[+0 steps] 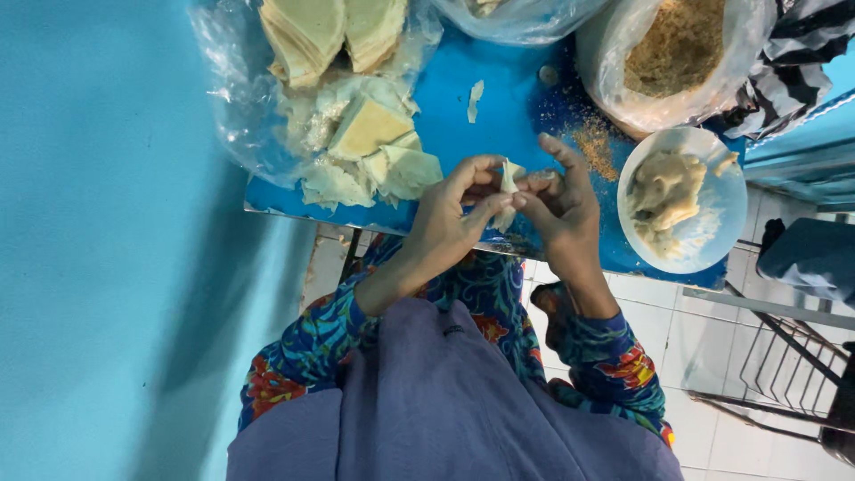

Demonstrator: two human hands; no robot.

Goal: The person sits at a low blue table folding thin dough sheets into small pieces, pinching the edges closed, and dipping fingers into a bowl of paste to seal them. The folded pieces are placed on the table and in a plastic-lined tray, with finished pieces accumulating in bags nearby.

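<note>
Both hands meet over the near edge of the blue desk (499, 98), the left hand (450, 218) and right hand (565, 209) pinching a small pale dough wrapper (508, 183) upright between their closed fingertips, equally near.

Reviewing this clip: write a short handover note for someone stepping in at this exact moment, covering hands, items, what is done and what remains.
Left hand and right hand: both pinch one small pale dough wrapper between the fingertips, held just above the near edge of the blue table.
Items: wrapper stacks in clear plastic at left; white bowl of pale filling at right; bag of brown crumbs behind it.
Done: no finished pieces in view.
Left: the held piece is not yet set down; many wrappers and much filling remain.
</note>
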